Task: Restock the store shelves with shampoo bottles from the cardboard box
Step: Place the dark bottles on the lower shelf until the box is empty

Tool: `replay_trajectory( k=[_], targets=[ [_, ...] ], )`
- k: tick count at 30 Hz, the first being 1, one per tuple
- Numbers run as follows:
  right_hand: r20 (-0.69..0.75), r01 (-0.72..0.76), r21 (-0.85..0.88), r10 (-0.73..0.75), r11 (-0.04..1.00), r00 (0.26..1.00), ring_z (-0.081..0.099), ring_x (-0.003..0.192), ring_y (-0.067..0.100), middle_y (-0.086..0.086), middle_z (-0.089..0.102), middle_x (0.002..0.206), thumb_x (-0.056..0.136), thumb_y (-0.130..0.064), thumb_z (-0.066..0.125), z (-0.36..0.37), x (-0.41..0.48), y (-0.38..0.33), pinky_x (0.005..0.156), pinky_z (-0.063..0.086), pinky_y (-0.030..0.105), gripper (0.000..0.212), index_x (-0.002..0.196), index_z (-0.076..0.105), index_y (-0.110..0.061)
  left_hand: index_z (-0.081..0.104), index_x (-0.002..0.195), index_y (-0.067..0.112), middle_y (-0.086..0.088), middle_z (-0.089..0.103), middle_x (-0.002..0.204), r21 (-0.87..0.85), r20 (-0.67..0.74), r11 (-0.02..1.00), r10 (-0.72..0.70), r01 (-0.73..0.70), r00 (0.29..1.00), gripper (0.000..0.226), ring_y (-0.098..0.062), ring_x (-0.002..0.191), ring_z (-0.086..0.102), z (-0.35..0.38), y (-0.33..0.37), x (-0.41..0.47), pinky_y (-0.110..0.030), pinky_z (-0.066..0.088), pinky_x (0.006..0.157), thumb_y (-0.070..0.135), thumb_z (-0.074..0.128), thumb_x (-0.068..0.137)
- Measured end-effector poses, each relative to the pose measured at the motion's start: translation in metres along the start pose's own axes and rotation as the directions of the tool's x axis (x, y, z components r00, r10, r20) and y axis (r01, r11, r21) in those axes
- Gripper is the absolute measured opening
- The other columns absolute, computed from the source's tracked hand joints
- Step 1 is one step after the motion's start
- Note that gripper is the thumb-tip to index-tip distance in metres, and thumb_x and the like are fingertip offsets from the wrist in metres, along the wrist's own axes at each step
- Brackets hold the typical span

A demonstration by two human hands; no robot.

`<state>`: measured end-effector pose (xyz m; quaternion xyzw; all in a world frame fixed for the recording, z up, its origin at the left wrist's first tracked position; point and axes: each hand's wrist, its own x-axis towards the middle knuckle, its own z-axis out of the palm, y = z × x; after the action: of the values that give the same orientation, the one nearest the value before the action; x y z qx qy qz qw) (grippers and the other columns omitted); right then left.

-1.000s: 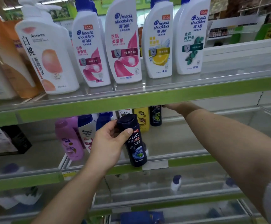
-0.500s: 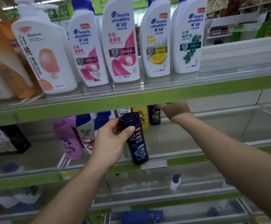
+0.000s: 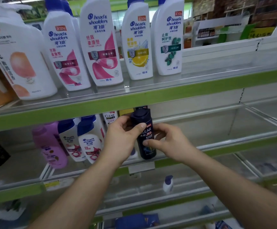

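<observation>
While both hands are clamped on it, the dark CLEAR bottle (image 3: 147, 132) stands upright at the front of the middle shelf (image 3: 200, 128), its base level with the shelf's front lip. I cannot tell whether it already rests on the shelf. The left hand (image 3: 122, 139) grips it high, with the thumb laid across the front just under the cap and the fingers curled round the back. The right hand (image 3: 169, 142) pinches it lower down, with the thumb on the label.

The bottle looks small, rigid and glossy, so it is probably light, with walls that give only a little. It seems unlikely to break, but its slick, narrow body could twist or slip in a loose hold. The flat front and back faces at mid-body, below the shoulder, look like the surest place to take it. The cap is a poorer choice, since a flip lid could pop open.

A white CLEAR bottle (image 3: 110, 117) stands just behind it, and the head & shoulders bottles (image 3: 89, 142) are close on the left. Being tall and narrow-footed, it could tip if set down crooked.
</observation>
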<state>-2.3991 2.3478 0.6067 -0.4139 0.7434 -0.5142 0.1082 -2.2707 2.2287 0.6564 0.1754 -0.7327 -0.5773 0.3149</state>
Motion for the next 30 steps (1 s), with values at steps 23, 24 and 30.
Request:
replay_trajectory(
  k=[23, 24, 30],
  targets=[
    [-0.270, -0.117, -0.178, 0.066, 0.977, 0.961, 0.069, 0.086, 0.024, -0.001, 0.070, 0.090, 0.093, -0.034, 0.068, -0.011, 0.143, 0.079, 0.083, 0.055, 0.036, 0.028, 0.110, 0.068, -0.013, 0.067, 0.102, 0.047, 0.015, 0.070, 0.093, 0.316, -0.034, 0.947, -0.049, 0.057, 0.998, 0.039, -0.006, 0.092, 0.065, -0.063, -0.052, -0.093, -0.036, 0.056, 0.087, 0.013, 0.074, 0.085],
    [-0.277, -0.124, -0.196, 0.067, 0.973, 0.959, 0.068, 0.086, 0.024, -0.001, 0.069, 0.089, 0.093, -0.036, 0.067, -0.010, 0.144, 0.079, 0.082, 0.054, 0.036, 0.029, 0.109, 0.069, -0.012, 0.066, 0.104, 0.049, 0.015, 0.070, 0.093, 0.315, -0.032, 0.948, -0.039, 0.047, 0.999, 0.042, -0.006, 0.092, 0.066, -0.064, -0.053, -0.094, -0.034, 0.056, 0.086, 0.012, 0.075, 0.085],
    [-0.295, -0.163, -0.227, 0.092, 0.960, 0.951, 0.067, 0.089, 0.027, 0.006, 0.073, 0.097, 0.095, -0.038, 0.064, -0.008, 0.147, 0.078, 0.079, 0.053, 0.036, 0.033, 0.110, 0.069, -0.010, 0.068, 0.105, 0.048, 0.011, 0.072, 0.089, 0.299, -0.074, 0.954, 0.000, 0.022, 0.997, 0.046, -0.010, 0.088, 0.068, -0.064, -0.069, -0.095, -0.028, 0.055, 0.081, 0.009, 0.077, 0.082]
  ],
)
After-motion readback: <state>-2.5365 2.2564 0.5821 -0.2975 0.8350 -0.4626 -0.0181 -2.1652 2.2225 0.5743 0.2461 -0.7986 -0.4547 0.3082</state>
